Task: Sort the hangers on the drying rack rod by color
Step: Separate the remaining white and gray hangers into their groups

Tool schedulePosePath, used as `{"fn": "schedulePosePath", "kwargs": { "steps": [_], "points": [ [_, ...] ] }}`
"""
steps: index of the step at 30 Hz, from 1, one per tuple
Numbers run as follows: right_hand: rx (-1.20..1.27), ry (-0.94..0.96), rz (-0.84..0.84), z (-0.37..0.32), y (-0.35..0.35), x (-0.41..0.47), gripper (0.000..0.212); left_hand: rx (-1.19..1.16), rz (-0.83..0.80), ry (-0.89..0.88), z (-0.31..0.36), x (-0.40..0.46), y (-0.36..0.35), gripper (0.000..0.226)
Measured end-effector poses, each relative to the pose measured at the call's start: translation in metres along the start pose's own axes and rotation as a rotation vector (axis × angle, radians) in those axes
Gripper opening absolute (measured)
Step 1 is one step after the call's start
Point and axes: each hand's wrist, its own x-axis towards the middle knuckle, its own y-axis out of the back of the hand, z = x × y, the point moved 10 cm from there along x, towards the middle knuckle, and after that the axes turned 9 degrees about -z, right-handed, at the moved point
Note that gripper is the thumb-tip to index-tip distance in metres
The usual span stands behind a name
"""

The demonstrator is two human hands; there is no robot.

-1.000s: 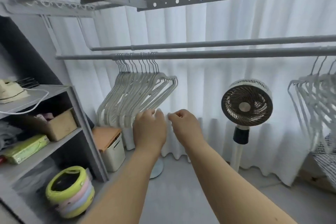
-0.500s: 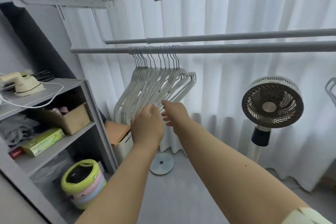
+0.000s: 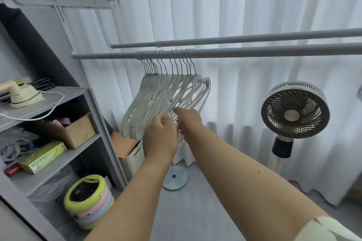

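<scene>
A bunch of several pale grey-white hangers [image 3: 154, 101] hangs by metal hooks from the grey drying rack rod [image 3: 254, 53], tilted to the lower left. My left hand [image 3: 160, 137] is curled at the lower bars of the bunch, fingers hidden behind the knuckles. Beside it on the right, my right hand [image 3: 189, 121] reaches into the same lower bars, its fingertips among the hangers. Whether either hand actually grips a bar is hidden.
A second rod [image 3: 235, 40] runs behind the first. A grey shelf unit [image 3: 92, 123] with a box and a small iron stands at left. A white bin [image 3: 133, 158] sits under the hangers. A standing fan [image 3: 293, 115] is at right. White curtains hang behind.
My view has shifted left and closer, so the hanger bunch sits nearer the middle and the right-hand group of hangers is out of frame. Both hands have stayed at the bunch's lower bars.
</scene>
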Motion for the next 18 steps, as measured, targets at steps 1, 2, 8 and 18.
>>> {"fn": "schedulePosePath", "kwargs": {
  "steps": [1,2,8,18],
  "points": [
    [0.004,0.001,-0.005,0.0,-0.001,0.001,0.031,-0.001,0.001,0.006,-0.001,0.001,0.0,0.03],
    [0.008,0.002,-0.013,-0.001,-0.003,0.002,0.04,0.002,0.003,0.017,-0.001,0.0,0.001,0.037],
    [-0.048,-0.023,-0.017,-0.006,-0.017,0.002,0.028,-0.014,-0.019,0.055,-0.005,0.0,0.0,0.045],
    [0.02,0.039,0.056,-0.002,0.014,-0.013,0.033,0.103,-0.016,-0.074,0.015,0.002,-0.005,0.038]
  ]
}}
